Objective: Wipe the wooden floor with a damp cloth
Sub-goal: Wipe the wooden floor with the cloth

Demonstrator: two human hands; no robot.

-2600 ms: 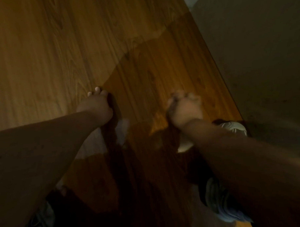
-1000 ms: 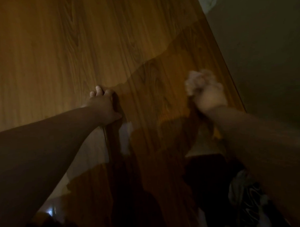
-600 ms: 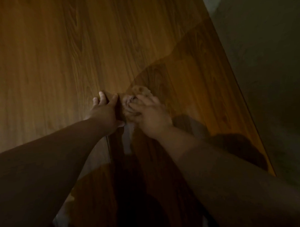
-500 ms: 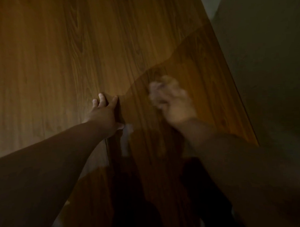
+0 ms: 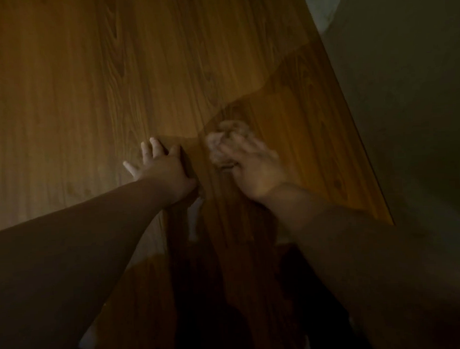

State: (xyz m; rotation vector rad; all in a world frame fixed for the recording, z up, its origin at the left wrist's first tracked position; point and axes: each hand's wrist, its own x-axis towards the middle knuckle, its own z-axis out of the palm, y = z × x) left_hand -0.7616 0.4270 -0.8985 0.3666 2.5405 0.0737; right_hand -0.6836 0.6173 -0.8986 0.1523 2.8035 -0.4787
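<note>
A: What takes up most of the view?

B: The wooden floor [image 5: 103, 74], brown planks with clear grain, dimly lit. Its left part is paler. A darker patch with a wavy edge covers the right part and the near part. I cannot tell whether that is shadow or wet.

A: And on the right?

B: A plain dark wall [image 5: 408, 95] meets the floor's edge along a slanted line.

A: Where are the arms?

B: Two bare forearms reach forward from the bottom corners, the left forearm [image 5: 69, 247] from the left and the right forearm [image 5: 383, 268] from the right.

A: What are the hands doing?

B: The left hand [image 5: 166, 171] lies flat on the floor with its fingers spread and straight, holding nothing. The right hand [image 5: 254, 168] is just beside it, a little blurred. Its fingers curl over the cloth and hold it.

A: Where is the cloth?

B: The cloth [image 5: 222, 138] is a pale, crumpled bunch on the floor. It sits under the right hand's fingertips at the edge of the darker patch. It is near the left hand's thumb, though the two do not touch.
</note>
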